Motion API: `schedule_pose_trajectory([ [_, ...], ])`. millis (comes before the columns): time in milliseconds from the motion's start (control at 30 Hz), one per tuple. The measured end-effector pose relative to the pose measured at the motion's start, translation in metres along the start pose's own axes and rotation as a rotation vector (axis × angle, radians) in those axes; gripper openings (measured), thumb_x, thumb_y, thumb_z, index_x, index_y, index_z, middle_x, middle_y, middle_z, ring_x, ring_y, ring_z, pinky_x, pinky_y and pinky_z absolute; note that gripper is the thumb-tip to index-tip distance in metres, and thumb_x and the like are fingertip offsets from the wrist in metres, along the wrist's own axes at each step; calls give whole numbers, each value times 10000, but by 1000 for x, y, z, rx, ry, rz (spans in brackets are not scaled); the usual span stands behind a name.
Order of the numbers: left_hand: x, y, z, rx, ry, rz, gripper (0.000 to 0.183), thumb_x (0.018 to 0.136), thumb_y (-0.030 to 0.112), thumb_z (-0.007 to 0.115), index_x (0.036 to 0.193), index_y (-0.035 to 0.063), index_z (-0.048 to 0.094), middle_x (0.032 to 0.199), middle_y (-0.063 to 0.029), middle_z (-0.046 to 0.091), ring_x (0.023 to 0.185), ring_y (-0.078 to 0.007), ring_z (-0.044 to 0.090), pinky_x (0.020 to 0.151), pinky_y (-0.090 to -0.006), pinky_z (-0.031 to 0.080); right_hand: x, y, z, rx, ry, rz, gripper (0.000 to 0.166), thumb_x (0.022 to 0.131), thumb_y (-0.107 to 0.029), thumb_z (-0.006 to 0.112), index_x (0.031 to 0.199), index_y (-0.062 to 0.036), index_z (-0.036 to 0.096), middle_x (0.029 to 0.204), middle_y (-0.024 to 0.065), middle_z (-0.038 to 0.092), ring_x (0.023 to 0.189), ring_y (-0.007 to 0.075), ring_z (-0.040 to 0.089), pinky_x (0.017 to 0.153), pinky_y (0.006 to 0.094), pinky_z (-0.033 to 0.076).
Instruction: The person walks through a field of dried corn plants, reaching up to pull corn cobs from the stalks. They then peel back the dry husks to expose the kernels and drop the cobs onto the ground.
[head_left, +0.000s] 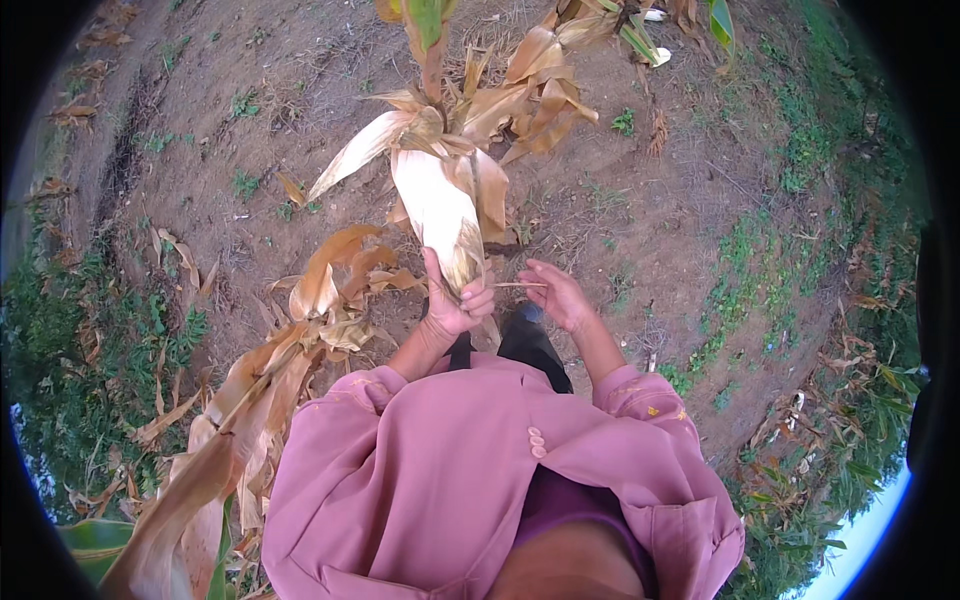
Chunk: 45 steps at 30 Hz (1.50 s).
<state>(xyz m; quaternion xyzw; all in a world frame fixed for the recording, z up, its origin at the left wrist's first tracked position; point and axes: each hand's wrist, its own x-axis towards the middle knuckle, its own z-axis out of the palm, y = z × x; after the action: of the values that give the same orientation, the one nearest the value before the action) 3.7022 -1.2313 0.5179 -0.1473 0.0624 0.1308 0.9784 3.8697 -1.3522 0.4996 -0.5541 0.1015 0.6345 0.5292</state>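
Observation:
A maize ear in its pale dry husk (431, 195) hangs, tip towards me, from a standing maize stalk (433, 71). My left hand (456, 304) is wrapped around the tip of this ear, thumb along its left side. Just to the right, my right hand (561, 296) has its fingers curled at the end of a thin straw-coloured strip (519, 285). That strip spans the gap between my two hands; whether it is a stick or a piece of husk, I cannot tell. Other dry husk leaves (491, 191) flare out around the ear.
Dry maize leaves (300, 352) rise at my left, close to my sleeve. More withered leaves (544, 97) droop behind the ear. Bare brown soil (637, 225) with small weeds lies around my feet, and green growth (817, 300) borders the right side.

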Motion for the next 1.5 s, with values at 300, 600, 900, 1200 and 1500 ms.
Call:
schedule_pose_trajectory([
  [300,4,-16,30,1126,553,5,654,842,652,260,877,49,510,626,-52,525,495,-138,470,459,-230,354,21,-41,79,-122,-696,23,436,795,-309,614,1053,31,525,873,109,601,715,173,604,568,329,524],
  [600,7,59,38,1138,822,606,443,885,425,430,1098,41,491,924,-76,584,748,-160,536,684,-284,445,21,-83,69,-801,-267,-465,503,724,-161,653,1157,-15,443,923,130,603,688,180,603,598,330,494],
  [900,62,89,27,709,833,516,546,865,540,312,1184,114,436,1102,-52,519,987,-211,504,868,-404,406,-10,-141,27,-1976,161,-610,515,688,-186,631,1096,21,395,891,228,599,746,345,611,646,421,489],
  [1200,64,-17,-58,1581,723,-570,371,878,297,468,1123,19,466,935,-107,577,818,-209,569,713,-303,481,42,47,-123,-460,248,249,264,683,-301,703,677,-73,570,534,-1,511,359,64,386,317,217,261],
  [1500,232,-71,56,2646,120,230,247,826,177,492,972,-15,543,941,-214,555,913,-343,531,818,-371,416,20,-176,-245,-281,484,-132,254,720,-281,695,754,-47,602,603,27,577,444,62,464,375,202,336],
])
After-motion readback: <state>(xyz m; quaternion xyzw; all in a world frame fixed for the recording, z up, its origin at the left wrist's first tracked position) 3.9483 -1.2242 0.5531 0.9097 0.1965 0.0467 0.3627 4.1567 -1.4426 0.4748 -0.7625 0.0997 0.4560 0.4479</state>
